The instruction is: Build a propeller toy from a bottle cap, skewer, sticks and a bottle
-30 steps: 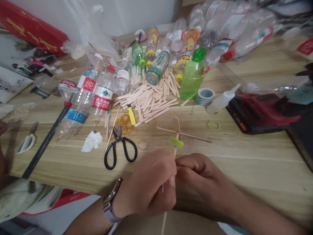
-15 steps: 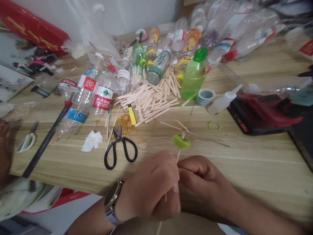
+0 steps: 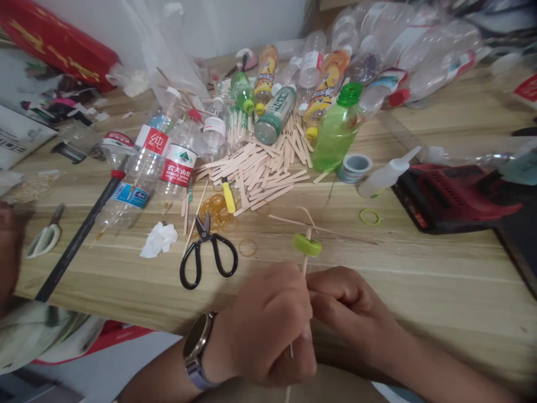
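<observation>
My left hand point(image 3: 274, 324), with a watch on the wrist, is closed round a thin wooden stick point(image 3: 306, 265) that stands nearly upright. Near its top the stick runs through a green bottle cap point(image 3: 307, 245). Thin twig-like strips point(image 3: 331, 234) lie across above the cap, and how they join the stick is unclear. My right hand point(image 3: 348, 296) is closed too, its fingertips meeting my left hand beside the stick; what they pinch is hidden. Black-handled scissors point(image 3: 204, 235) lie to the left of my hands, near rubber bands point(image 3: 218, 210) and a yellow-handled tool point(image 3: 229, 197).
Flat wooden sticks point(image 3: 268, 179) are heaped mid-table, with a green bottle point(image 3: 339, 134) beside them. Clear bottles point(image 3: 180, 162) stand at left; more are piled at back right. A roll of tape point(image 3: 354, 168), a glue bottle point(image 3: 384, 178) and a red-black tool point(image 3: 444, 196) lie at right. Another person's hand point(image 3: 8, 240) shows at far left.
The stick has swung slightly more upright, and its green cap has shifted a little left. Both hands keep their closed hold, sitting slightly farther right in view.
</observation>
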Motion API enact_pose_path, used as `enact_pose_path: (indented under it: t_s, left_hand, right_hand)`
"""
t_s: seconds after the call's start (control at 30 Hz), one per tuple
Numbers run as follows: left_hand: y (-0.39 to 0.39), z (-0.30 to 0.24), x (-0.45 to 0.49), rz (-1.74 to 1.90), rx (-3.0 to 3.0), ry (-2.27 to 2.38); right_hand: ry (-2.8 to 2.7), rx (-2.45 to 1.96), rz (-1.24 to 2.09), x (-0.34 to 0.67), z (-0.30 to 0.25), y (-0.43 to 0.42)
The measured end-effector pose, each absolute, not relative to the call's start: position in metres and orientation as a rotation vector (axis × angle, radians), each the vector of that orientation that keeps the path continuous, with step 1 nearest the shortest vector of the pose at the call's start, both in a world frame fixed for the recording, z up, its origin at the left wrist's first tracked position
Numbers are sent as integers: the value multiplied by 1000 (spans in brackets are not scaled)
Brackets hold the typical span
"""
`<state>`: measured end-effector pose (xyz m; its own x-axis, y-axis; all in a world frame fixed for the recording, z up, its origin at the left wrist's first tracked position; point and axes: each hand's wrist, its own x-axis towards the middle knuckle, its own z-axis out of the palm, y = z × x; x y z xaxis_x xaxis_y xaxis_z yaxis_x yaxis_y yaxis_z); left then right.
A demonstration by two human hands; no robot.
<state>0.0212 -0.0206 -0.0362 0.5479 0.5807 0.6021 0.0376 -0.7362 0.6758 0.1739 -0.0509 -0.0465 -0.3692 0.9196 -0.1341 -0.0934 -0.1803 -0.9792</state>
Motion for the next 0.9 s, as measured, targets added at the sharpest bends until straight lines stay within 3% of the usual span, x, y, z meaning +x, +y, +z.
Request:
enact_pose_path:
  t_s: [0.33, 0.9]
  left_hand:
    - [-20, -38, 23, 1149, 2170, 453]
    - [-23, -33, 19, 1134, 2122, 455]
  right_hand:
    - [-1198, -983, 1764, 174, -49, -53]
    - [-1384, -986, 1581, 173, -50, -51]
